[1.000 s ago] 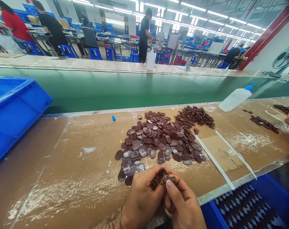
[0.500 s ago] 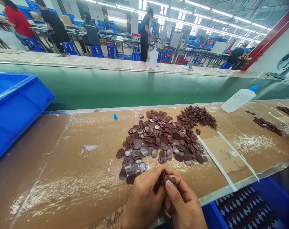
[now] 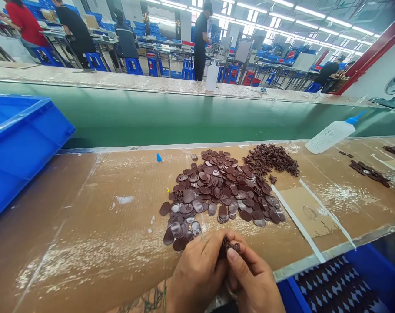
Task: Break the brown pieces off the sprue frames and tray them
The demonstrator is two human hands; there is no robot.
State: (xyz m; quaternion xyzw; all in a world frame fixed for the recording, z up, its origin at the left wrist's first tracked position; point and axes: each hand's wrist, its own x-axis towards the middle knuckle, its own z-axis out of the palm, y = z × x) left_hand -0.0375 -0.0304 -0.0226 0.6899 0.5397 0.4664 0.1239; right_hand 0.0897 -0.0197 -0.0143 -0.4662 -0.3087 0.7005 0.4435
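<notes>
At the bottom centre, my left hand (image 3: 199,267) and my right hand (image 3: 251,269) meet with fingers closed around a small dark brown openwork piece (image 3: 230,247). Part of it shows between thumb and fingertips; the rest is hidden. Just beyond my hands lies a spread pile of flat brown oval discs (image 3: 213,189), some of them shiny. Behind it to the right is a heap of small curly brown pieces (image 3: 270,160), similar in look to the one I hold.
A blue bin (image 3: 24,143) stands at the left. A white bottle with blue nozzle (image 3: 330,137) leans at the right. Below the table edge, a blue crate (image 3: 290,291) holds rows of dark pieces. A green channel (image 3: 151,124) runs behind the table; people work at tables beyond.
My hands stay together on the brown piece, with only slight finger movement. The view has shifted a little. The other person's hand at the right edge is out of view now.
</notes>
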